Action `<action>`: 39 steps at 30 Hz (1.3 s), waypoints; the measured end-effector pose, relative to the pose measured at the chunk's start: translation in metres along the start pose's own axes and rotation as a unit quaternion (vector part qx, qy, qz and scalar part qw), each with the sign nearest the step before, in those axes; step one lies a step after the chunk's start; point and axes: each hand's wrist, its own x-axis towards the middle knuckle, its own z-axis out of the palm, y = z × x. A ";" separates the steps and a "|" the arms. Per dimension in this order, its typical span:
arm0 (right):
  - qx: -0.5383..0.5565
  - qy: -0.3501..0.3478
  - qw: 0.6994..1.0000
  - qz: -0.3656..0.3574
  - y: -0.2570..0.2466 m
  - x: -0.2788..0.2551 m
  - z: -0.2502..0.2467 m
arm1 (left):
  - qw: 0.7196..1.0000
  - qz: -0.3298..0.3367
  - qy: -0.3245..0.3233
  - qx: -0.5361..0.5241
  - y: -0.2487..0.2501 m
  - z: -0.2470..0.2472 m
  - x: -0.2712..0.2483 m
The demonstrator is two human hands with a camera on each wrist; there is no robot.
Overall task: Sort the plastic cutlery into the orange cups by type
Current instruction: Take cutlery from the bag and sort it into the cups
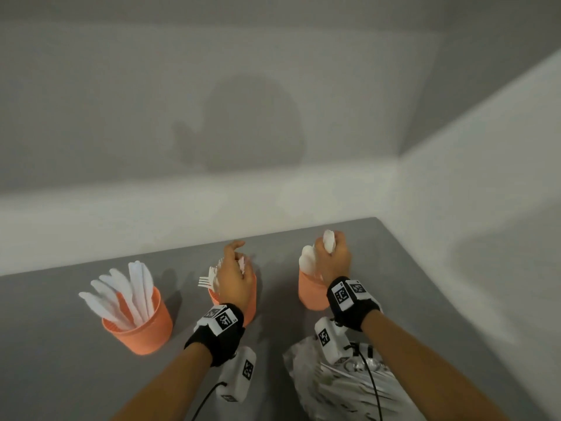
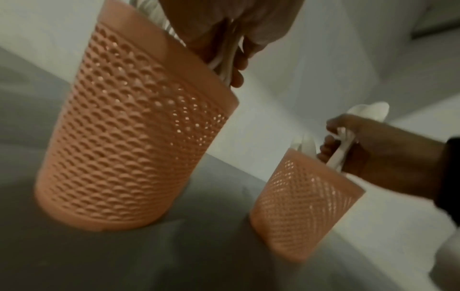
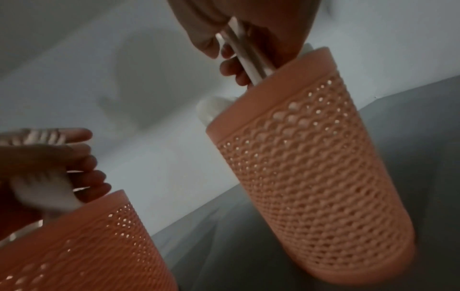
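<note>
Three orange perforated cups stand on the grey table. The left cup [image 1: 142, 326] holds several white knives [image 1: 121, 296]. Over the middle cup [image 1: 247, 311] my left hand [image 1: 235, 275] grips white forks [image 1: 209, 279], their handles going down into the cup [image 2: 134, 133]. Over the right cup [image 1: 311, 291] my right hand [image 1: 332, 259] grips white spoons [image 1: 328, 241], their handles entering the cup [image 3: 308, 173]. More spoons [image 1: 306, 261] stand in that cup.
A crinkled plastic bag [image 1: 340, 378] lies on the table near my right forearm. White walls close in behind and to the right of the table [image 1: 60, 360].
</note>
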 end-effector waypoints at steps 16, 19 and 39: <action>-0.370 -0.112 0.922 0.004 -0.006 0.000 -0.007 | 0.889 0.116 -0.182 0.403 0.019 -0.013 0.021; -0.269 -0.123 0.954 -0.040 -0.013 -0.002 -0.015 | 0.881 0.100 -0.187 0.423 0.025 -0.018 0.019; -0.263 -0.073 0.955 -0.119 -0.017 0.008 -0.021 | 0.876 0.089 -0.261 0.395 0.018 -0.033 0.007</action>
